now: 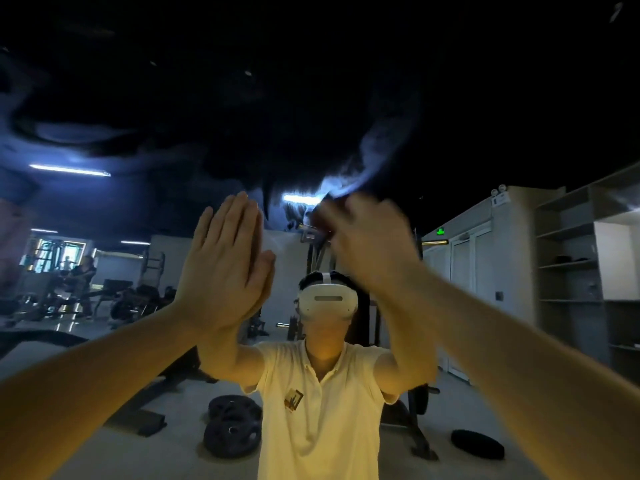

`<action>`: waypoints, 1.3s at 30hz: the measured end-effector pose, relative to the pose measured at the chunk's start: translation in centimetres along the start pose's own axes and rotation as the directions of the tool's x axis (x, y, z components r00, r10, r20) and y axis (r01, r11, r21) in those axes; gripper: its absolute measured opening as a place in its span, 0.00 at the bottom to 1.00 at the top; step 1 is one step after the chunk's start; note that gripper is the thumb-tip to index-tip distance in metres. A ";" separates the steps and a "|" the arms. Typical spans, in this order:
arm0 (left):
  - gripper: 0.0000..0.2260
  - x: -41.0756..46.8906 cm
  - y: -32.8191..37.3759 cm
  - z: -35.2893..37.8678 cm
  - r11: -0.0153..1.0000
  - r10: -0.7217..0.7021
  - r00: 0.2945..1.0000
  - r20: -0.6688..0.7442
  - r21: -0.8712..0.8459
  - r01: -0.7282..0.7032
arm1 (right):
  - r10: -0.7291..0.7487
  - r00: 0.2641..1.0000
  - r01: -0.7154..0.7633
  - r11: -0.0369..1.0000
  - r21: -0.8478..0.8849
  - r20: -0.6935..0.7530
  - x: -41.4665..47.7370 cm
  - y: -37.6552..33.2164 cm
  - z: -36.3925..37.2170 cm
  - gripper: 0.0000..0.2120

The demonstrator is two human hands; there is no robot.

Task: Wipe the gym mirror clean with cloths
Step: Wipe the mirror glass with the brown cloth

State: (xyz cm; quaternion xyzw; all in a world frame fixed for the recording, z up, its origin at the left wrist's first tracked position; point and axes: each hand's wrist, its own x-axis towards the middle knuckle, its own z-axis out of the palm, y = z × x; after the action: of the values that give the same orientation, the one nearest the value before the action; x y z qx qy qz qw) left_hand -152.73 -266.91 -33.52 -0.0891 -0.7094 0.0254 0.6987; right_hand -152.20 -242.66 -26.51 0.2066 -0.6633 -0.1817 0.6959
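Left hand (221, 265) presses flat against mirror (138, 98); right hand (367, 244) is blurred.

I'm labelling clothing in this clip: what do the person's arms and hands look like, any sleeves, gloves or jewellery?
The left forearm and right forearm are bare. The left hand has no glove, ring or watch; the right hand is too blurred to check. The mirror reflects a pale shirt with short sleeves.
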 end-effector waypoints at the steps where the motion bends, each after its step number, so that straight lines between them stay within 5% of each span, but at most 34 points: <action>1: 0.33 0.4 0.0 0.4 1.000 -0.015 1.000 0.024 0.017 0.014 | 0.171 0.985 -0.172 0.985 -0.027 -0.021 1.7 2.7 -0.2 0.23; 4: 0.36 0.7 0.2 1.6 0.999 -0.036 0.998 0.054 0.041 0.034 | 0.506 0.859 -0.502 0.862 0.066 -0.078 3.4 5.6 0.2 0.22; 6: 0.35 0.6 0.2 1.7 0.999 -0.033 0.998 0.044 0.029 0.032 | 0.543 0.835 -0.522 0.834 0.180 -0.096 2.2 1.9 0.6 0.21; 10: 0.36 0.4 0.2 1.6 0.999 -0.034 0.999 0.039 0.028 0.033 | 0.162 0.983 -0.135 0.959 0.251 -0.087 -1.8 -3.4 1.0 0.22; 13: 0.36 0.5 -0.4 1.3 0.998 -0.004 0.999 0.048 0.060 0.001 | -0.084 0.990 0.094 0.992 0.090 -0.110 0.2 1.8 0.8 0.23; 16: 0.37 0.5 -0.7 0.9 0.996 0.009 0.998 0.054 0.088 -0.013 | 0.202 0.975 -0.205 0.978 -0.024 -0.096 4.4 7.3 0.2 0.22; 18: 0.37 0.4 -0.6 1.0 0.996 0.011 0.998 0.056 0.092 -0.017 | 0.446 0.889 -0.449 0.894 -0.007 -0.107 6.1 8.4 0.5 0.22; 21: 0.37 0.6 -0.5 0.9 0.995 0.007 0.998 0.064 0.101 -0.013 | 0.563 0.818 -0.545 0.824 0.154 -0.118 5.5 4.1 0.6 0.20; 23: 0.37 0.5 -0.5 0.9 0.996 0.007 0.997 0.076 0.092 -0.014 | 0.393 0.916 -0.366 0.901 0.232 -0.080 2.6 -0.3 0.4 0.19; 25: 0.37 0.5 -0.5 1.0 0.997 -0.002 0.997 0.076 0.077 -0.004 | 0.071 0.996 -0.057 0.972 0.230 -0.051 -0.9 -2.9 0.5 0.22; 27: 0.37 0.3 -0.6 1.1 0.997 0.000 0.997 0.077 0.075 -0.006 | -0.206 0.977 0.212 0.968 0.136 -0.056 -0.5 0.0 0.2 0.25; 28: 0.37 0.4 -0.6 1.1 0.997 0.011 0.997 0.072 0.081 -0.017 | -0.223 0.974 0.225 0.972 0.061 -0.040 1.1 2.2 0.1 0.25; 31: 0.37 0.4 -1.0 1.0 0.996 0.025 0.996 0.084 0.086 -0.033 | 0.155 0.987 -0.159 0.984 -0.082 -0.049 6.7 8.3 -0.3 0.24; 34: 0.37 0.2 -0.9 1.3 0.996 0.026 0.997 0.074 0.084 -0.032 | 0.515 0.852 -0.520 0.854 -0.029 -0.097 8.4 8.7 0.8 0.23; 36: 0.36 0.2 -0.8 1.5 0.997 0.014 0.997 0.071 0.070 -0.019 | 0.555 0.824 -0.548 0.832 0.092 -0.114 7.2 5.0 1.4 0.22; 39: 0.36 0.1 -0.9 1.7 0.998 0.012 0.998 0.063 0.060 -0.015 | 0.352 0.929 -0.312 0.909 0.275 -0.111 1.6 -2.2 1.0 0.17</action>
State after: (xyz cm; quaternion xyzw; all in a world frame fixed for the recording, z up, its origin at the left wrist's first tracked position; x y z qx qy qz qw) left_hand -154.49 -267.60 -33.28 -0.0721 -0.7291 0.0541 0.6784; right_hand -153.09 -245.43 -26.28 0.1912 -0.6491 0.0425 0.7350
